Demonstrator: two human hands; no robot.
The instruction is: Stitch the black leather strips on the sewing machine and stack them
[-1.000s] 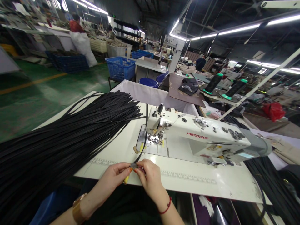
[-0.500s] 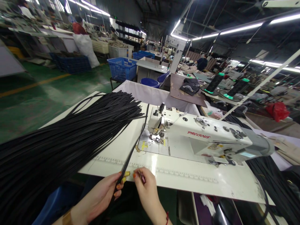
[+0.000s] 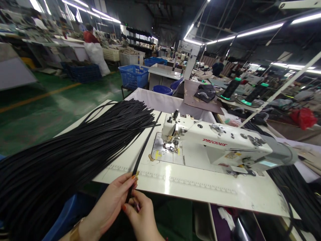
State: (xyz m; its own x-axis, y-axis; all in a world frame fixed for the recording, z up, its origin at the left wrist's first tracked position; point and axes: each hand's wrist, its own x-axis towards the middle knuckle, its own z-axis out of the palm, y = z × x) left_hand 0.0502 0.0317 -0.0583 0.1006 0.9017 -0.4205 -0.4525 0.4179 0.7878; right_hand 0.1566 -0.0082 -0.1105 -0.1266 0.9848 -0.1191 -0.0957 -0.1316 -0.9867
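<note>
A narrow black strap [image 3: 140, 155] runs from beside the sewing machine down to the near edge of the white table. My left hand [image 3: 117, 194] is closed round it just over the edge, with something yellow at the index fingertip. Just below, my right hand [image 3: 144, 214] pinches the hanging part of that strap between thumb and fingers. A small pink item shows inside the right hand, too covered to name. Left of the hands lies a thick bundle of black straps [image 3: 100, 134]. The white sewing machine [image 3: 213, 140] stands to the right, its needle area away from both hands.
A printed ruler [image 3: 185, 181] runs along the near part of the table [image 3: 205, 197]. Black thread cones [image 3: 230, 88] stand behind the machine. A blue basket [image 3: 134, 76] and blue stool [image 3: 162, 89] are beyond the table. Other people sit farther back.
My right hand has moved left and down onto the strap below my left hand. The strap's far part now lies straighter, away from the machine's needle plate. The view has shifted slightly.
</note>
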